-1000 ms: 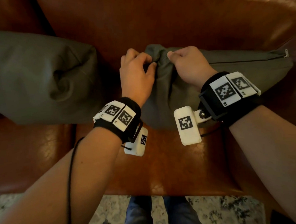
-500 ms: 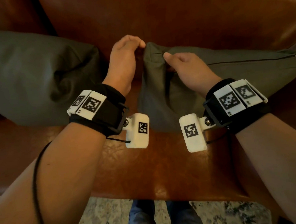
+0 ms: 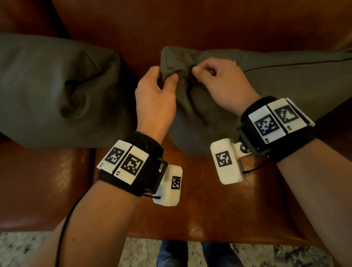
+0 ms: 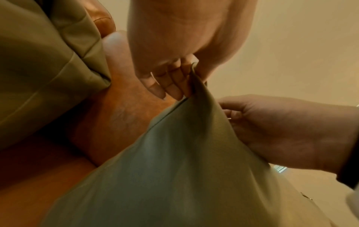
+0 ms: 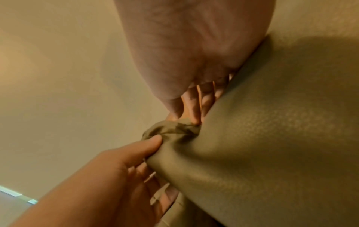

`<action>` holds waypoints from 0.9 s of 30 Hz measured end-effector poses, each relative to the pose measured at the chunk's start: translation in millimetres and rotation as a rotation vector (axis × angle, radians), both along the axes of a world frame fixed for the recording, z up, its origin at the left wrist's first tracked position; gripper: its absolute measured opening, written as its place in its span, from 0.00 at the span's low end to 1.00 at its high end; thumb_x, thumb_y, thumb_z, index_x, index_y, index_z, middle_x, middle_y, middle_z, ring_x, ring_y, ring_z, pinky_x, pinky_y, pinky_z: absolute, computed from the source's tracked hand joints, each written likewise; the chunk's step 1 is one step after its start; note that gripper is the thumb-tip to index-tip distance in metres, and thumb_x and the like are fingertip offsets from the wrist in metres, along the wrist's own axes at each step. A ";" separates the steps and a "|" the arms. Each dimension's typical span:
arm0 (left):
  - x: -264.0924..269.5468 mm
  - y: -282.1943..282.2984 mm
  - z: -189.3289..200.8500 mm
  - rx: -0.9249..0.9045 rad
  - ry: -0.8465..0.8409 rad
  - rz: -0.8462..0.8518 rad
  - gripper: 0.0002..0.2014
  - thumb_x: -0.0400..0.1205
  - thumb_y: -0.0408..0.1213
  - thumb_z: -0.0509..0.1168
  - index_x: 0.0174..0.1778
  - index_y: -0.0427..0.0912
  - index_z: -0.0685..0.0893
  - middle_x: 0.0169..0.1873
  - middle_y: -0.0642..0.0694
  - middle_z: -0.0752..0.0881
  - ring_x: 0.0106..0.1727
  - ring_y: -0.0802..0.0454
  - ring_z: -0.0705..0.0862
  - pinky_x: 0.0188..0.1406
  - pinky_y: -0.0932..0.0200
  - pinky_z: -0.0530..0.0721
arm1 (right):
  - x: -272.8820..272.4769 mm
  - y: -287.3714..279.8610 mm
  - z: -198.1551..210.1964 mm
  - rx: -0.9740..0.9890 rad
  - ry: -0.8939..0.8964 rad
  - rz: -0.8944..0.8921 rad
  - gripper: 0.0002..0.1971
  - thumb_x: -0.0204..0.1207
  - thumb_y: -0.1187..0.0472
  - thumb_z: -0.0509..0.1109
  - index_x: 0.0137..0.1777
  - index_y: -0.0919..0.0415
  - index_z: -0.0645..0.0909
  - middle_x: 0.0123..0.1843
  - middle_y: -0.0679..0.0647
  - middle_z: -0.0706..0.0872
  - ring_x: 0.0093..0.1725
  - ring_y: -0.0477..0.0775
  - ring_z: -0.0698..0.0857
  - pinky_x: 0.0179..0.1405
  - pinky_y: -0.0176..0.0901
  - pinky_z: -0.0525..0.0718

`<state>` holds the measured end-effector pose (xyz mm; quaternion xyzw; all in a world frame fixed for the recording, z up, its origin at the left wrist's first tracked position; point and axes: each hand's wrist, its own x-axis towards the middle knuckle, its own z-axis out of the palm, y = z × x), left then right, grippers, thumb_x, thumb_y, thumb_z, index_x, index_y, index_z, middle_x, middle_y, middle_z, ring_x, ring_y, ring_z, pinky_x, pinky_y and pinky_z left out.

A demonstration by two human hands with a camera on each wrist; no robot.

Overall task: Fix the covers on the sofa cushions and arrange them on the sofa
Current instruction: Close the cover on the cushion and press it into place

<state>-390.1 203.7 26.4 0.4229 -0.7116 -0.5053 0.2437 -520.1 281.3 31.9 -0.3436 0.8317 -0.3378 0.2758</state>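
Together, our left hand (image 3: 158, 97) and right hand (image 3: 222, 83) pinch the bunched corner of the olive cushion cover (image 3: 178, 59), thumbs against curled fingers. From this corner the cushion (image 3: 281, 89) stretches rightward along the brown leather sofa (image 3: 195, 194), its zip line running the same way. A second olive cushion (image 3: 44, 89) lies near, to the left.

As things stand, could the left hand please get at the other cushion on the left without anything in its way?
Probably yes: the left hand sits just beside the left cushion, with only bare sofa between them. It would first have to release the right cushion.
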 end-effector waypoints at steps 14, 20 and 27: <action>-9.6 14.2 -2.8 -0.055 -0.221 0.169 0.16 0.87 0.39 0.57 0.70 0.42 0.74 0.60 0.46 0.81 0.65 0.46 0.79 0.59 0.58 0.74 | 10.8 46.5 1.7 -0.180 0.324 -0.078 0.09 0.80 0.56 0.67 0.58 0.52 0.83 0.54 0.44 0.75 0.62 0.49 0.76 0.83 0.48 0.49; -23.3 39.1 7.7 -0.688 -0.483 -0.128 0.31 0.84 0.46 0.60 0.84 0.47 0.61 0.83 0.40 0.60 0.85 0.40 0.54 0.82 0.40 0.50 | -15.4 137.2 -1.7 -0.226 0.279 -0.521 0.09 0.78 0.60 0.70 0.57 0.52 0.81 0.59 0.46 0.74 0.65 0.51 0.74 0.64 0.34 0.71; -68.5 91.4 5.7 -0.703 -0.531 -0.575 0.32 0.85 0.59 0.44 0.84 0.50 0.60 0.84 0.45 0.62 0.85 0.43 0.56 0.83 0.39 0.51 | -68.6 181.9 -10.5 -0.266 0.174 -0.999 0.21 0.74 0.49 0.74 0.63 0.56 0.76 0.62 0.49 0.74 0.62 0.51 0.78 0.63 0.41 0.77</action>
